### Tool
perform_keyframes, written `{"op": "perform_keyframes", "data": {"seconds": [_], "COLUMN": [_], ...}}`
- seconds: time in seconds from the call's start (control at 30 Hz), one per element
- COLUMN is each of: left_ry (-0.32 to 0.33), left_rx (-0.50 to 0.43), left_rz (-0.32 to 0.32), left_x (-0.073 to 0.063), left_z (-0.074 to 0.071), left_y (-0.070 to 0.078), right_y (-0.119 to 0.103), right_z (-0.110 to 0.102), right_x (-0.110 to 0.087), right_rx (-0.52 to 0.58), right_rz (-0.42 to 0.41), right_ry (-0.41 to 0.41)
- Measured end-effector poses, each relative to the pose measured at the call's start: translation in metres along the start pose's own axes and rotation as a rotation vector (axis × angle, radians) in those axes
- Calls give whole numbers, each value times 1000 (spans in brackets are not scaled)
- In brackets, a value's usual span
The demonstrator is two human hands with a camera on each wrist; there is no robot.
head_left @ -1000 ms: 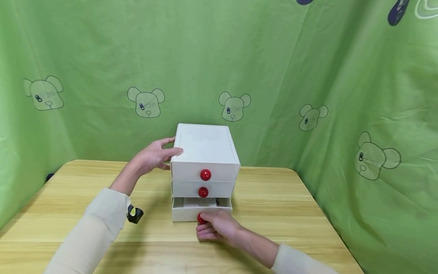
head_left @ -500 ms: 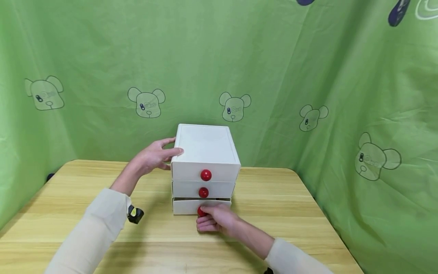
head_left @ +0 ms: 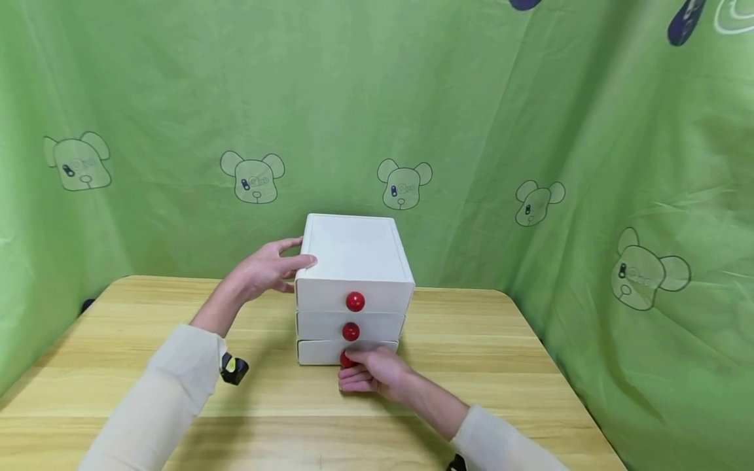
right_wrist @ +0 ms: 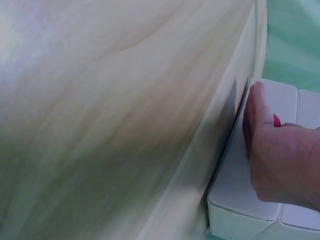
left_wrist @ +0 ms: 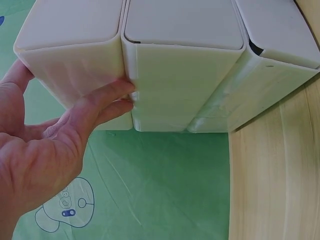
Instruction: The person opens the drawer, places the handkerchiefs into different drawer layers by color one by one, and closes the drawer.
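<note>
A white three-drawer cabinet (head_left: 353, 245) stands on the table, with one round red knob on each drawer. My left hand (head_left: 268, 268) rests on its left side, thumb over the top edge and fingers spread along the side wall; the left wrist view shows those fingers (left_wrist: 105, 100) nearly straight against the wall. With thumb and fingers my right hand (head_left: 379, 376) pinches the lowest knob (head_left: 345, 358), which is partly covered by the thumb. The bottom drawer (head_left: 318, 353) sits in line with the two above it.
The cabinet stands on a light wooden table (head_left: 489, 392). Green curtain (head_left: 330, 85) with bear drawings hangs behind and along the sides. A black wrist device (head_left: 233, 368) is at the left cuff.
My right hand has pushed the bottom drawer in by its knob, from partly out with its inside showing to shut. The left hand has stayed in place on the cabinet.
</note>
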State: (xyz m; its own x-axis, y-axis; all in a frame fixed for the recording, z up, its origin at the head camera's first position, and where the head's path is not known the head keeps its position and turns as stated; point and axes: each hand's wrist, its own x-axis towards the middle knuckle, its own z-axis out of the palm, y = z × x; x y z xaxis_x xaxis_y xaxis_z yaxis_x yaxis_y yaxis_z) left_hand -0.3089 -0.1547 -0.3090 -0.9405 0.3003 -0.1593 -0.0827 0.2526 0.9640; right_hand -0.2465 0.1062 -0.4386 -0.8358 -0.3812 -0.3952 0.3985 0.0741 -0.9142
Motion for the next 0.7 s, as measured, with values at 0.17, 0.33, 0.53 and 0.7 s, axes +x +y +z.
{"op": "perform_keyframes", "data": {"seconds": [0.17, 0.33, 0.53, 0.7], "left_ry": [2, 0, -7, -7], "left_rx": [-3, -1, 2, 13], "left_rz": [-2, -3, -6, -5], "left_x": [-1, -1, 1, 1], "left_z": [0, 1, 2, 1], "left_y": [1, 3, 4, 3], "right_y": [0, 0, 0, -1], "right_z": [0, 0, 0, 1], "right_x": [1, 3, 3, 0], "right_rx": [4, 24, 46, 55], "right_rz": [-4, -22, -24, -23], "right_ry": [3, 17, 43, 42]}}
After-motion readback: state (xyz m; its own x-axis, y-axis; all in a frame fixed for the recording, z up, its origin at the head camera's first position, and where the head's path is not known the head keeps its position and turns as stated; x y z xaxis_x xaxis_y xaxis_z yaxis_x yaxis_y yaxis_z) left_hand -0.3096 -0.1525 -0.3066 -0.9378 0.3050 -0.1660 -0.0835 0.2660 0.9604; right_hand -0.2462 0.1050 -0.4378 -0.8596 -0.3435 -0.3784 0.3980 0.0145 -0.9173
